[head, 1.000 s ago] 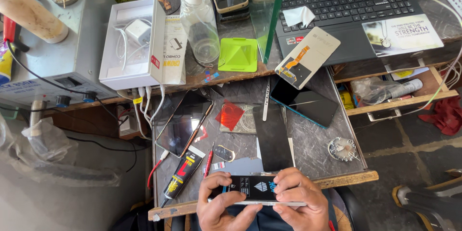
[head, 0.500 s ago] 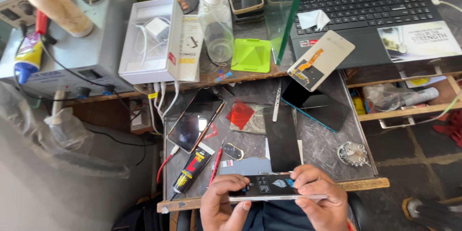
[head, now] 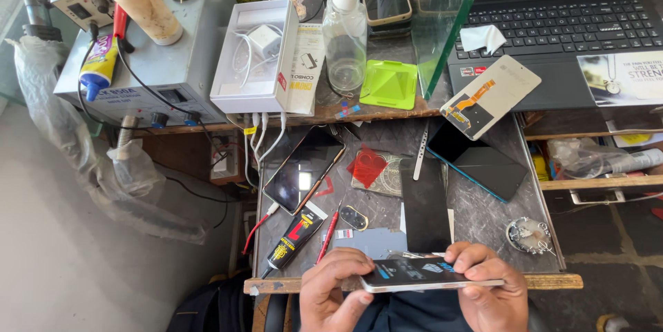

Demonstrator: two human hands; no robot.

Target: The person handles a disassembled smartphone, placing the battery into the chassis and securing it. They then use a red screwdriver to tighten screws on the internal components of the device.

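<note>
Phone (head: 421, 275): slim slab with a dark, glossy upper face, light blue markings and a pale silvery edge. You hold it lengthwise, almost flat, its long edge turned toward you, at the near edge of the worktop. Your left hand (head: 335, 294) pinches its left end, thumb on top. Your right hand (head: 489, 290) clasps its right end, fingers curled over the far edge. The middle stretch is bare.
</note>
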